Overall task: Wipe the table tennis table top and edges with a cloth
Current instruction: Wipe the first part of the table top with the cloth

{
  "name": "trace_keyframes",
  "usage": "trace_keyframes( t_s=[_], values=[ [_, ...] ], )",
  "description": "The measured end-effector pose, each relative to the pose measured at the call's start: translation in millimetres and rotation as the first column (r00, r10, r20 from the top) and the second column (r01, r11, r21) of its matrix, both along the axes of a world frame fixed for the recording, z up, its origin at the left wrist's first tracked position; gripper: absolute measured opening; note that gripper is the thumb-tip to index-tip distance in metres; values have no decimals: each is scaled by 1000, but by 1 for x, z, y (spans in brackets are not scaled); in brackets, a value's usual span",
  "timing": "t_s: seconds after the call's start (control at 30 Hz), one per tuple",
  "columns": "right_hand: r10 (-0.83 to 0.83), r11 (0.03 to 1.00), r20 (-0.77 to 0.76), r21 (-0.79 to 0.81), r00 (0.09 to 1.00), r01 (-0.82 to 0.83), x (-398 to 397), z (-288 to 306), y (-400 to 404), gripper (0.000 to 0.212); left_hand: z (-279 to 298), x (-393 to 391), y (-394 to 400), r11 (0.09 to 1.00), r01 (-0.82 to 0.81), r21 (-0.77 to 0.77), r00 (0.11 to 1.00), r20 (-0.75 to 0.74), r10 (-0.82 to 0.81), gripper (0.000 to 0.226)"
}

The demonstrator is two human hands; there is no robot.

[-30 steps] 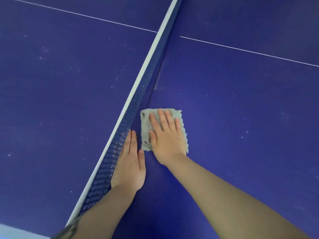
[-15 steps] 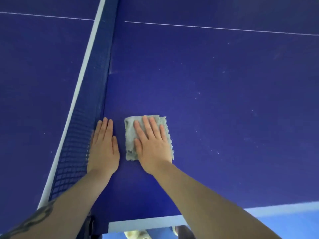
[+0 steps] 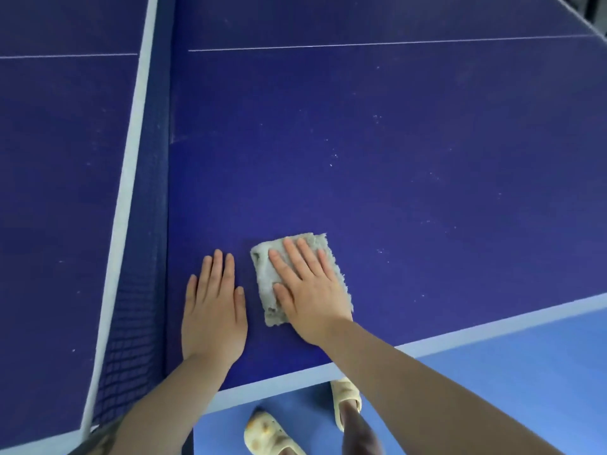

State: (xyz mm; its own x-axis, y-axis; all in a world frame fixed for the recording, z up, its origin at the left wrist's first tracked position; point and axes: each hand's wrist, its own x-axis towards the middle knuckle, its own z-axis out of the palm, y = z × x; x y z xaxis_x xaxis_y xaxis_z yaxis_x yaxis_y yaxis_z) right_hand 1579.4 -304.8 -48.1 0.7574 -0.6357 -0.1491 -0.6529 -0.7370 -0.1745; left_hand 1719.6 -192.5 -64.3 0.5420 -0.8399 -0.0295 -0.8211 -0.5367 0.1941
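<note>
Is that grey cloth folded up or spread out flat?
Folded: the cloth shows as a thick, compact pad with layered edges under the flat right hand.

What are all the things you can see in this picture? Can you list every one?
table tennis table: one, dark blue with white lines and a pale edge, fills most of the view
net: one, dark mesh with a pale top band, runs along the left
cloth: one, grey and fluffy, folded, flat on the table near the front edge
floor: lighter blue, below the table's edge
sandals: two, pale yellow, on the feet under the table's edge
left hand: one, flat on the bare table between net and cloth
right hand: one, fingers straight, pressing on the cloth
</note>
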Motion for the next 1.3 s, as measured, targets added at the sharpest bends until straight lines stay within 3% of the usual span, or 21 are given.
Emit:
trace_keyframes(
  t_s=[0.07, 0.13, 0.23, 0.33, 0.4, 0.47, 0.6, 0.67, 0.8, 0.9, 1.0, 1.13, 1.3],
  values=[
    [-13, 1000, -27, 6, 1000, 13, -6, 2, -23, 68, 1, -1, -1, 1000, -8, -15, 1000, 5, 8, 52],
    [-179, 984, -15, -6, 984, 179, -26, -1, -29, 70, 1, -1, -1, 1000, -4, -19, 1000, -26, 3, 54],
    [-378, 922, 64, -69, 924, 382, -44, -2, 24, 61, 0, 1, 0, 999, 24, -48, 998, -56, -27, 55],
    [-286, 958, 90, -2, 954, 287, -36, -2, 75, 65, -1, 3, 0, 996, 66, -55, 996, -56, -69, 57],
    [-207, 978, 66, 30, 976, 205, -37, 0, 66, 73, 0, -1, -2, 994, 86, -69, 994, -61, -91, 52],
    [-240, 971, 70, -5, 968, 241, -53, 1, 39, 75, 1, -14, -9, 991, 107, -86, 991, -71, -113, 53],
    [-591, 804, 24, -67, 807, 591, -122, -10, 8, 66, 0, -63, -35, 979, 182, -93, 980, -67, -189, 60],
    [-644, 751, 106, -97, 757, 653, -137, -11, 24, 61, 0, -88, -50, 975, 207, -79, 976, -53, -212, 59],
    [-497, 856, 154, -75, 854, 512, -114, -8, 48, 56, -1, -110, -73, 985, 171, -34, 985, -28, -172, 53],
    [-395, 909, 100, -101, 913, 404, -127, -8, 8, 58, -3, -111, -77, 990, 140, -13, 990, -22, -140, 53],
    [-499, 864, 20, -62, 866, 499, -175, -9, -33, 66, -3, -111, -76, 994, 109, 8, 994, 19, -109, 61],
    [-620, 781, 64, -45, 782, 623, -213, -7, -15, 69, 2, -120, -77, 997, 39, 60, 999, 26, -41, 56],
    [-429, 899, 97, -55, 898, 435, -165, -7, -1, 68, 8, -147, -88, 990, -125, 70, 990, -50, 128, 59]
  ],
)
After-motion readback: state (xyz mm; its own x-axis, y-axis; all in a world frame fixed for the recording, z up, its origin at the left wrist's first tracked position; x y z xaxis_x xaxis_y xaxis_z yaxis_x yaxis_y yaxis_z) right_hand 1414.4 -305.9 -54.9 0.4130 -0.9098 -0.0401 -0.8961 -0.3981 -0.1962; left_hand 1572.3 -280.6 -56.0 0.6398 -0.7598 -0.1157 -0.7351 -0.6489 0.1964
